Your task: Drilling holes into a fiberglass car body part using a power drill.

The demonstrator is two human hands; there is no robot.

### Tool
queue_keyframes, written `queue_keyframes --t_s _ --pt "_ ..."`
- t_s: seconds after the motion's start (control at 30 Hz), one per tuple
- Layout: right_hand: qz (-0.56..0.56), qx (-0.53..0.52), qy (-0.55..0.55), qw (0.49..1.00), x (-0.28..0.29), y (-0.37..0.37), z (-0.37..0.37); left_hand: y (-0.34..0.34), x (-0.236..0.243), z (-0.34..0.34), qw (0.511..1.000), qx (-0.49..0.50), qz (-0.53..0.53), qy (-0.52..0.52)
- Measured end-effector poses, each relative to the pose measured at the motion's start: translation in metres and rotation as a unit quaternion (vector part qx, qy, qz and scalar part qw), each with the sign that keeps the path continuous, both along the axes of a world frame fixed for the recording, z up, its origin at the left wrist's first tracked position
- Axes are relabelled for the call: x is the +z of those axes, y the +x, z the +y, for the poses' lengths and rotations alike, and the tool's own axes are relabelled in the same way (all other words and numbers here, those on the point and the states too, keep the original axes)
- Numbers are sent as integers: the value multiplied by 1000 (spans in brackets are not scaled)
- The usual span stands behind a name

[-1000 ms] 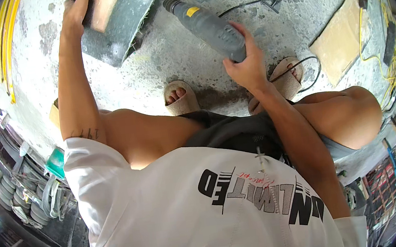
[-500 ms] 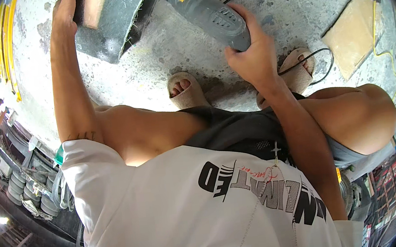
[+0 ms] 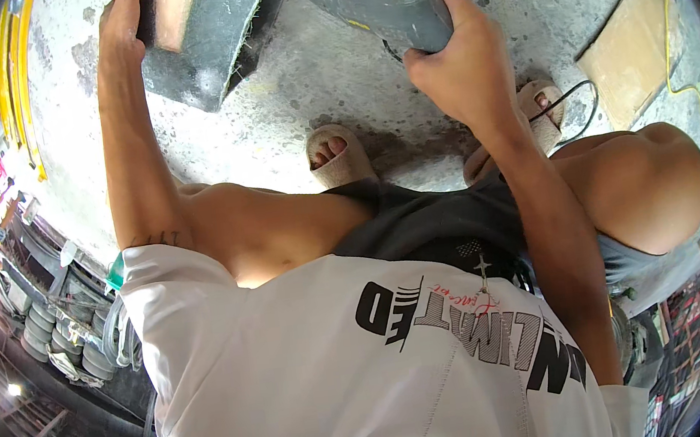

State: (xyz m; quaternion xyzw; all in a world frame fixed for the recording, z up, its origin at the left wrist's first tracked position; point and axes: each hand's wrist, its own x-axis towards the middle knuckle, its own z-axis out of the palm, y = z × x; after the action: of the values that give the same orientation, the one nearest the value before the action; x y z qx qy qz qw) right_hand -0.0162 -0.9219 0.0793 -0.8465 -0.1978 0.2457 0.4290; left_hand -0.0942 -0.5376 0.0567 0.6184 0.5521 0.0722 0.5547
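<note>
My right hand (image 3: 461, 59) is closed round the rear of a dark grey corded power tool (image 3: 369, 5) with yellow patches, its narrow nose pointing left toward a dark grey panel (image 3: 204, 71) with a frayed right edge. A pale wooden strip (image 3: 170, 14) lies on that panel. At the upper edge of the picture, my left hand (image 3: 124, 20) reaches to the panel's left side with curled fingers; what exactly they grip is partly out of view.
Yellow strips (image 3: 11, 84) lie at the left, beside piles of metal parts and grey discs (image 3: 43, 331). A tan board (image 3: 623, 40) and yellow cable (image 3: 680, 86) are at the right. Two sandalled feet (image 3: 338, 155) stand below the tool, near its looping black cord.
My right hand has lifted the tool upward and a little rightward, tilting it closer to horizontal. My left hand has shifted only slightly at the panel.
</note>
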Motion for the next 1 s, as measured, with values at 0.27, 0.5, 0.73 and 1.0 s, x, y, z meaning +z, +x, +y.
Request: queue_keyframes --t_s 0.27,0.5,0.73,1.0 --pt "10 13 -42 999 11 -2 8 0 4 -3 997 -32 62 45" --pt "-2 5 8 1000 -13 -14 -7 4 17 -23 998 -19 26 52" --pt "-13 -23 88 996 -47 -32 -25 4 8 -11 999 -8 34 39" --pt "20 -10 79 997 -60 -32 -30 2 6 -7 1000 -3 14 23"
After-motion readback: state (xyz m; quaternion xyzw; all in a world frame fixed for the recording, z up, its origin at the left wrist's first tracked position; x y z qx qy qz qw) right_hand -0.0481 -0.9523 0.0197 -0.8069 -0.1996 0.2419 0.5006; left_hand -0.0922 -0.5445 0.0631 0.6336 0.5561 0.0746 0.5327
